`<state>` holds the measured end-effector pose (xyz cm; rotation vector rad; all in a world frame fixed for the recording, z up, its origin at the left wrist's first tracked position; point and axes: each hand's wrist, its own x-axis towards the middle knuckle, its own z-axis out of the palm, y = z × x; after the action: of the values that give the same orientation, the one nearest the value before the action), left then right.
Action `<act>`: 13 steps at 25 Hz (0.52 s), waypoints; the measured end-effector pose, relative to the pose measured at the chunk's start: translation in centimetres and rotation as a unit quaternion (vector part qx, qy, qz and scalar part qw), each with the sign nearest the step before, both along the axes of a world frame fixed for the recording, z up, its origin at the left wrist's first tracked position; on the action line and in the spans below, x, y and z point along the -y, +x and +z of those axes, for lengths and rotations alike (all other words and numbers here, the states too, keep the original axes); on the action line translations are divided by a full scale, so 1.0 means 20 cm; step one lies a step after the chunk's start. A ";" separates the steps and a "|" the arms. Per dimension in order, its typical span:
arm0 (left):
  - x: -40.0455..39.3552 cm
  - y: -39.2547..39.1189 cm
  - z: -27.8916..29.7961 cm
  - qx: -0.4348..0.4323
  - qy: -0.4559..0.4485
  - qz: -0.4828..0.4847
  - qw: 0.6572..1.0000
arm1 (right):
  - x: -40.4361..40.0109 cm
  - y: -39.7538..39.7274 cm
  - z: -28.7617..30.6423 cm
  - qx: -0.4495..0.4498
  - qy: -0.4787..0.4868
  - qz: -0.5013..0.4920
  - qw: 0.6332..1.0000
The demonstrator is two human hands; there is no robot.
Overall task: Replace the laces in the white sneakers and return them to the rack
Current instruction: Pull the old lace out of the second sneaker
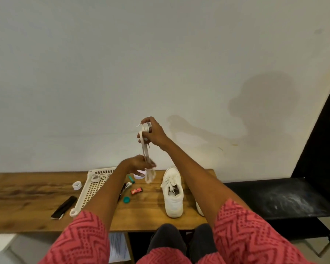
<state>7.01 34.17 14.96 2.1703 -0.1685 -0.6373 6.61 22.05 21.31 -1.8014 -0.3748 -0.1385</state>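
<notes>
Head view: floppy, light lace [145, 149] pinched by right hand [154, 135] above, left hand [141, 164] below; best gripped near stiff tips.

No legible text, not even on the small red packet [136, 191].

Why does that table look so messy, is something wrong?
Nothing looks broken or spilled. The white basket lies tipped at an angle on the table, with small bits scattered beside it, and the white sneaker has its laces loose.

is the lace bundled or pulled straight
Bundled: the lace hangs in loops between the right hand and left hand.
</notes>
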 end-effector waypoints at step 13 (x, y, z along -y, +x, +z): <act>-0.13 0.13 -0.66 0.092 -0.059 0.244 0.964 | -0.12 0.14 -0.85 -0.091 -0.307 -0.014 0.947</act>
<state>9.51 36.87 1.75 2.0442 0.2242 -0.1400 9.32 24.46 4.31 -2.4129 -0.2748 0.1425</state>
